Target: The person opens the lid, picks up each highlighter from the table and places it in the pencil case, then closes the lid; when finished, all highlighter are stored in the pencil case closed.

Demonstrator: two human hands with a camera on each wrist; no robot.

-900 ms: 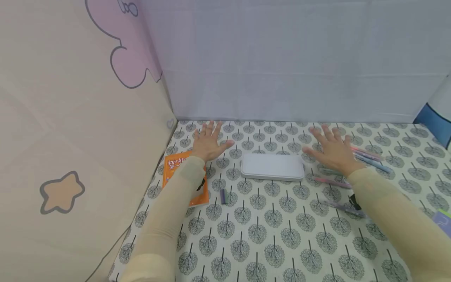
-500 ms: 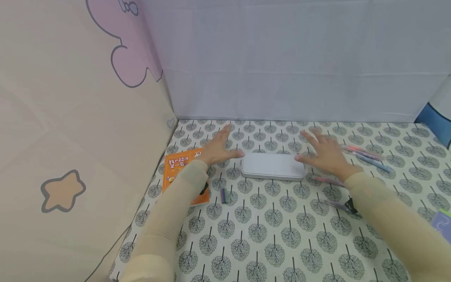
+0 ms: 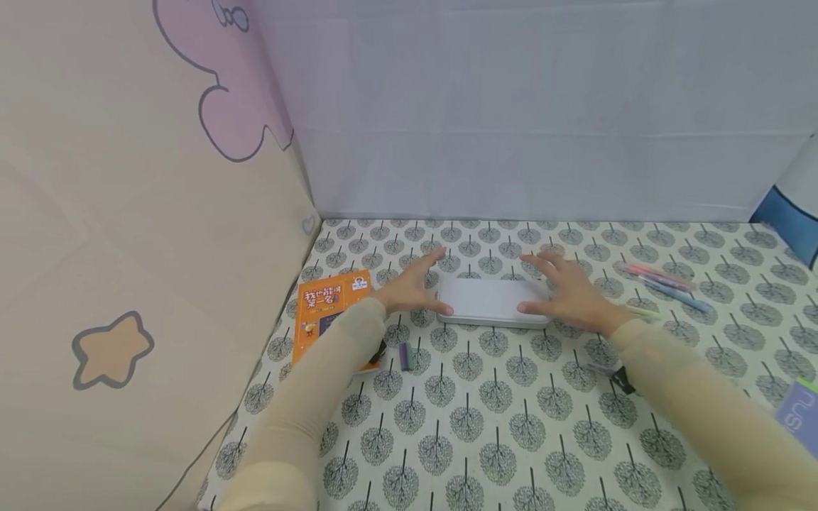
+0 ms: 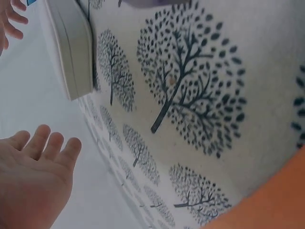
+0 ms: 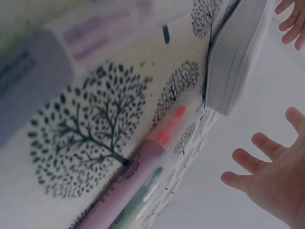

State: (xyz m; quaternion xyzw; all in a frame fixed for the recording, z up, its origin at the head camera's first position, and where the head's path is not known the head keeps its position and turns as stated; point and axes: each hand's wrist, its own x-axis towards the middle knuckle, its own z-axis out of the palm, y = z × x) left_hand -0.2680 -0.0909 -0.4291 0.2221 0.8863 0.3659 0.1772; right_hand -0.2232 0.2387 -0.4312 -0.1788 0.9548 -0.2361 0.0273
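A flat white case (image 3: 482, 298) with rounded corners lies on the tree-patterned cloth between my two hands. My left hand (image 3: 409, 289) hovers by its left end, fingers extended and thumb spread. My right hand (image 3: 571, 292) is in a like pose at the right end, its thumb overlapping the case in the head view. In the left wrist view the left hand (image 4: 40, 176) appears apart from the case (image 4: 74, 52). Fingers spread, the right hand (image 5: 271, 176) also shows a gap to the case (image 5: 233, 62) in the right wrist view. Neither hand holds anything.
An orange book (image 3: 329, 305) lies under the left forearm, with a small dark purple-green block (image 3: 405, 357) beside it. Several markers, including a blue one (image 3: 677, 293) and a pink-tipped one (image 5: 143, 176), lie around the right arm. A purple item (image 3: 800, 415) sits far right.
Both hands have moved inward and nearer to me, toward the ends of the white case, and look lower. The case, book and markers have stayed in place.
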